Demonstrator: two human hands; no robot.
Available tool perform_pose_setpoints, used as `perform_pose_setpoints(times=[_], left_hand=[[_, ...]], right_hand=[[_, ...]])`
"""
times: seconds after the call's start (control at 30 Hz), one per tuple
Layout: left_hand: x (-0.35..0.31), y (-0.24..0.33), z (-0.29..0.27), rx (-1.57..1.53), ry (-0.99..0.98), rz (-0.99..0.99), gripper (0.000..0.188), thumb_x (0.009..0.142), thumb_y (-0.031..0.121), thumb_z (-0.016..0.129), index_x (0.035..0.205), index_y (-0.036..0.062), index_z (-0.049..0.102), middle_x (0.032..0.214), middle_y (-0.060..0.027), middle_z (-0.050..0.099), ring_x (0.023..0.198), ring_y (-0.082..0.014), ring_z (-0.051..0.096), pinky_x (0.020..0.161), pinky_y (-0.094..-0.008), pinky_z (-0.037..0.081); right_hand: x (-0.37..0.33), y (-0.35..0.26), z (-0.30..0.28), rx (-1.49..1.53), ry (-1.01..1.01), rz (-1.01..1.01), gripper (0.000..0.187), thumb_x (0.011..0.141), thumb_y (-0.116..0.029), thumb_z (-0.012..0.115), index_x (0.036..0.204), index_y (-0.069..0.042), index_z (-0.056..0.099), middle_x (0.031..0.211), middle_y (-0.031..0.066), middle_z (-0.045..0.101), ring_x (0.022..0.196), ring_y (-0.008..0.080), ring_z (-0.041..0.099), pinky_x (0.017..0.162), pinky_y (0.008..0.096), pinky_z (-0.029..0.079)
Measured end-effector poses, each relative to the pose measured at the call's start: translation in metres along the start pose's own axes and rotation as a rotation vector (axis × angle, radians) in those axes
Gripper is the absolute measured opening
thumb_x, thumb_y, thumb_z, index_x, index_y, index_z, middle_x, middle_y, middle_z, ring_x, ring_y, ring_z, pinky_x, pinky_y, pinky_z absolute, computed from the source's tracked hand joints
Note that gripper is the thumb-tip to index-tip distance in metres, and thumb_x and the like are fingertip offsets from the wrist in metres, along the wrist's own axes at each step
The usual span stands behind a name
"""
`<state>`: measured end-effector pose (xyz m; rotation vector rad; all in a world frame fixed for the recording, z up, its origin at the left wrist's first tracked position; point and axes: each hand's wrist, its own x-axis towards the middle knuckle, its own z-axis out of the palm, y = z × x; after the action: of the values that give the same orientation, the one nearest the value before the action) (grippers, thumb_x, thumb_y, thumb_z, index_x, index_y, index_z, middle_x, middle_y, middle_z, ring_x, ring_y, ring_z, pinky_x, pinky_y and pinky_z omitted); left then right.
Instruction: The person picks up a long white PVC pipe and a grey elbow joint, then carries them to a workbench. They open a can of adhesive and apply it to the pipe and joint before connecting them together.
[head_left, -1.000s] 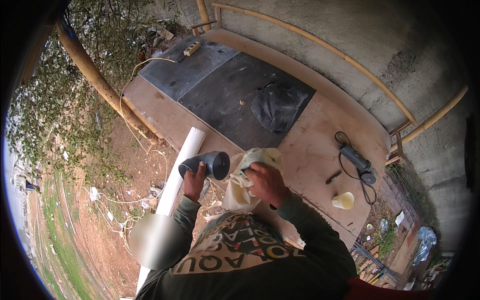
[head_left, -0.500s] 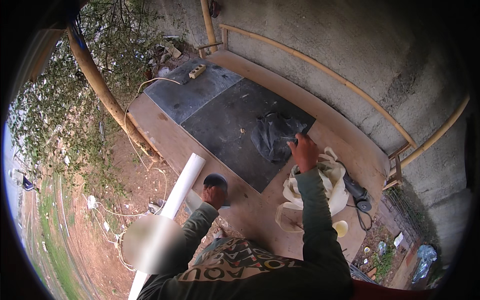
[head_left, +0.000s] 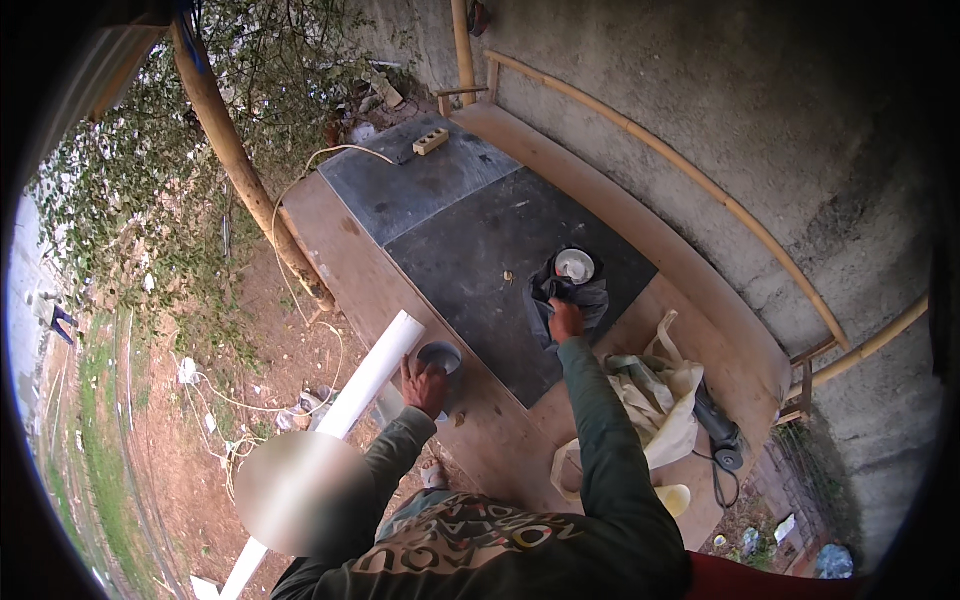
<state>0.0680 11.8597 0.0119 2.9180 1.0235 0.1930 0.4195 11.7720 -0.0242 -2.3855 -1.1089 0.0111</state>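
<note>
My left hand [head_left: 425, 388] is at the near rim of a grey, hollow cylindrical piece [head_left: 441, 354] at the table's near edge, fingers curled over it. A long white pipe [head_left: 372, 372] slants past just left of that hand. My right hand [head_left: 566, 320] grips a crumpled black plastic bag [head_left: 592, 306] on the dark sheet [head_left: 470, 270]. In the bag's opening shows a round container [head_left: 574, 265] with whitish stuff inside; its sides are covered by the bag. The fingertips of my right hand are partly hidden in the folds.
A cream sack [head_left: 655, 405] lies right of my right forearm, beside an angle grinder [head_left: 716, 425] with its cord. A power strip [head_left: 431, 142] stands at the table's far end. Bamboo rails [head_left: 690, 180] run along the wall. A person [head_left: 55, 315] is far off left.
My right hand has moved left and down onto the black bag, and the round container now shows in its opening. My left hand stays at the grey piece; its fingers have shifted.
</note>
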Motion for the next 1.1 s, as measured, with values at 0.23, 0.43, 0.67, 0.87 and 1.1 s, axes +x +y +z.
perform_pose_setpoints(times=[0.23,0.43,0.67,0.87,1.1], left_hand=[[-0.005,-0.006,0.014,-0.106,0.163,0.015,0.023,0.076,0.024,0.072,0.095,0.0130,0.066,0.101,-0.0069,0.062,0.117,-0.0321,0.054,0.114,-0.0599,0.028],[-0.010,0.000,0.011,-0.165,0.204,0.048,0.019,0.078,0.022,0.069,0.092,0.0115,0.062,0.097,-0.0076,0.061,0.112,-0.0311,0.055,0.111,-0.0599,0.031],[-0.014,0.004,-0.002,-0.324,0.083,0.051,0.043,0.083,0.020,0.068,0.123,0.0107,0.056,0.121,-0.0108,0.058,0.129,-0.0318,0.048,0.116,-0.0565,0.027],[-0.011,-0.038,0.009,-0.474,0.411,-0.150,0.051,0.086,0.021,0.069,0.132,0.0065,0.051,0.133,-0.0168,0.056,0.128,-0.0375,0.048,0.113,-0.0515,0.032],[-0.022,-0.148,0.033,-0.227,-0.110,-0.566,0.102,0.056,0.043,0.092,0.139,0.0126,0.041,0.135,-0.0138,0.053,0.129,-0.0352,0.050,0.104,-0.0553,0.037]], right_hand=[[-0.085,-0.025,-0.038,0.182,0.003,-0.302,0.034,0.075,0.004,0.060,0.107,-0.005,0.067,0.099,0.0185,0.067,0.094,0.0420,0.063,0.083,0.0509,0.050],[-0.144,-0.056,-0.071,0.263,-0.366,-0.483,0.026,0.075,0.000,0.062,0.100,-0.005,0.066,0.096,0.0188,0.065,0.093,0.0412,0.064,0.080,0.0497,0.052],[-0.181,-0.113,-0.136,-0.084,-0.581,-0.490,0.022,0.075,-0.023,0.076,0.087,-0.009,0.066,0.082,0.0112,0.065,0.081,0.0365,0.067,0.071,0.0485,0.055],[-0.105,-0.114,-0.134,0.060,0.079,-0.289,0.020,0.087,-0.024,0.072,0.086,-0.008,0.061,0.081,0.0123,0.065,0.075,0.0363,0.065,0.063,0.0476,0.051],[-0.133,-0.161,-0.067,0.165,-0.026,-0.430,0.031,0.084,-0.022,0.075,0.105,-0.003,0.063,0.103,0.0138,0.064,0.097,0.0353,0.061,0.083,0.0456,0.049]])
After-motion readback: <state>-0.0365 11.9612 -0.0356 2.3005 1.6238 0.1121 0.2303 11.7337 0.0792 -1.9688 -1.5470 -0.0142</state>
